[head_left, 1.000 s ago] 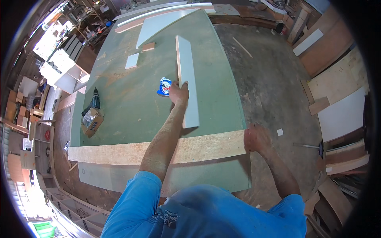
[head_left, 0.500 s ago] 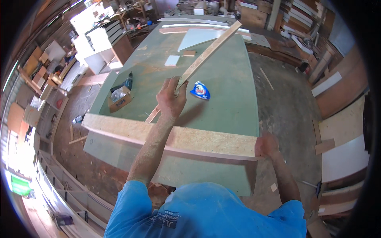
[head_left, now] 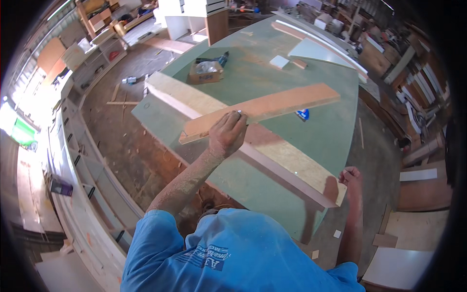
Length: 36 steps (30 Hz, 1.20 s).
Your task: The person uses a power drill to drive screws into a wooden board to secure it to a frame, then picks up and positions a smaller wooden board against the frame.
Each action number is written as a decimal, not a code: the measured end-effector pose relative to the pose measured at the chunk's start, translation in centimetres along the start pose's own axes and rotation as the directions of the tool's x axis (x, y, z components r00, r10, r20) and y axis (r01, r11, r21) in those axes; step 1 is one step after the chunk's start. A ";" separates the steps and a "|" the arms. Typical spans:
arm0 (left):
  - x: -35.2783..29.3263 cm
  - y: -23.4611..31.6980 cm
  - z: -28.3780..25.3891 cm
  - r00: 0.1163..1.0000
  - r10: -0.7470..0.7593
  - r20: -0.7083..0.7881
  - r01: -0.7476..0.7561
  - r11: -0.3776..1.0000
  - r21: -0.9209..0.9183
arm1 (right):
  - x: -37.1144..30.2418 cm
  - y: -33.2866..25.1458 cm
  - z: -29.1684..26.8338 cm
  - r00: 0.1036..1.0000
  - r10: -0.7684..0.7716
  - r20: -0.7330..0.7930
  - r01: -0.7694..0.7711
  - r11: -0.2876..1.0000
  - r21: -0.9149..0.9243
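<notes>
My left hand grips a wooden board near its lower left end, its orange-brown broad face turned up. The board is held slanting over a long pale beam-like piece, which lies across the near part of the green tabletop. A small pale spot shows on the beam's top near its right end. Just off that end is my right hand, apart from the beam, its fingers curled together; whether they pinch something small cannot be made out. The held board partly hides a blue-and-white packet.
On the tabletop's far left stand an open cardboard box with a plastic bag and a dark power drill. White panel offcuts lie farther back. Sheets and boards lean at the right; a long cabinet frame runs along the left.
The held board has swung from steep to nearly level, its broad face now showing. My right hand has let go of the beam's end. The whole view has turned leftward.
</notes>
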<state>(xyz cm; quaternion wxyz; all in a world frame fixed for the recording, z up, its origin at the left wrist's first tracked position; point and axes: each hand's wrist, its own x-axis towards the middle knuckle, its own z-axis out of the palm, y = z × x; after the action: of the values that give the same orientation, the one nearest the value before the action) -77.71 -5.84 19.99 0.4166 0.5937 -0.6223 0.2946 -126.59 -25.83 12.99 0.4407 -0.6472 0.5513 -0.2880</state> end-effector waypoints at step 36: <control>-18.8 -33.0 -45.5 0.312 -0.889 0.336 0.712 -0.015 -0.702 | -12.1 -41.0 74.2 0.808 -0.096 0.582 -0.499 0.415 0.761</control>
<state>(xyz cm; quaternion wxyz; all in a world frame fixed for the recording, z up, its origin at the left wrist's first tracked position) -38.57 38.60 21.23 0.7729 0.5656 -0.1682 -0.2334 -46.73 4.80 17.69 0.8820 -0.2923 0.2428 -0.2789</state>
